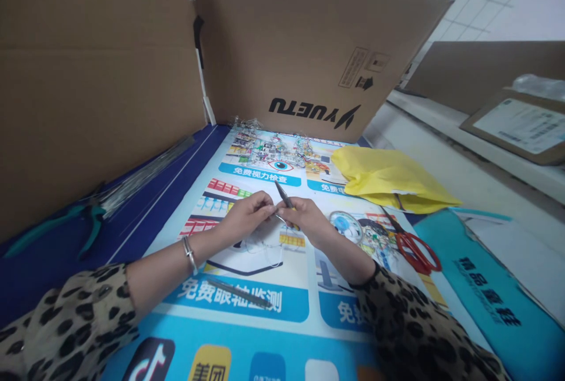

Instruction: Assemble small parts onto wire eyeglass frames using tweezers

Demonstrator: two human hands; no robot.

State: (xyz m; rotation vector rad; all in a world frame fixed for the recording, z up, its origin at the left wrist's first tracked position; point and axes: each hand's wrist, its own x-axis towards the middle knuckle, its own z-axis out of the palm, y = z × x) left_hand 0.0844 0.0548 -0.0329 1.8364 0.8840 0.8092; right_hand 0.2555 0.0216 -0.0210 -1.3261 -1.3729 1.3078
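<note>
My right hand point(304, 219) is closed round a slim dark metal tool point(283, 194), possibly tweezers, its narrow end pointing up and away. Close beside it, my left hand point(252, 215) is closed in a pinch, with the fingertips of both hands nearly meeting. A thin shiny wire point(281, 216) shows between them; what the left fingertips hold is too small to make out. Below the hands, a fine pale strand point(280, 251) loops over the printed sheet point(311, 292). Another thin grey tool or rod point(241, 294) lies nearer to me, beside my left wrist.
Cardboard panels point(282, 33) stand behind and at the left. Green-handled pliers point(90, 222) and a bundle of thin wires point(145, 172) lie left. At the right are red-handled scissors point(417, 251), a yellow bag point(388, 175), a clear round dish point(346, 227) and a teal bag point(481, 287). Tangled wire pieces point(300, 148) lie at the back.
</note>
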